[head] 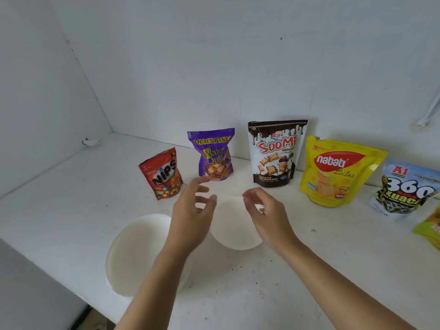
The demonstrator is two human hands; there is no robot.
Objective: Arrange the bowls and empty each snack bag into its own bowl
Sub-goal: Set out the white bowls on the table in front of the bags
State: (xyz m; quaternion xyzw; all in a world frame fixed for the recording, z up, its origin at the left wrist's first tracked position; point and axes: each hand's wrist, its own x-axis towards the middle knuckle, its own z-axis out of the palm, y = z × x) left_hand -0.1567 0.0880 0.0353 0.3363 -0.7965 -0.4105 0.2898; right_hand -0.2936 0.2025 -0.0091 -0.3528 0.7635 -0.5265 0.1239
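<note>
**Surface** (pixel 309 270): white, flecked with dark crumbs; carried every item below.

**Bowls, two, white, empty.** Large bowl (pixel 133 253) at near left. Small bowl (pixel 235 229) just beside it, between the hands.

**Snack bags, six in view, none seen opened.** Set in a row behind the bowls: red bag (pixel 162 173), purple bag (pixel 214 154), brown-and-white bag (pixel 276 153), yellow bag (pixel 338 172), blue-and-white bag (pixel 404 189), green bag (pixel 428 229) cut off by the right edge.

**Left hand** (pixel 192 210): at the small bowl's left rim, fingers spread, grip released.

**Right hand** (pixel 264 210): at its right rim, fingers loosely curled, grip apparently released.

**Step, as judged:** arranging bowls; nothing poured yet. It would go best with each bowl set squarely before one bag, apart from its neighbour and back from the front edge, and lifted by both rims rather than dragged.
</note>
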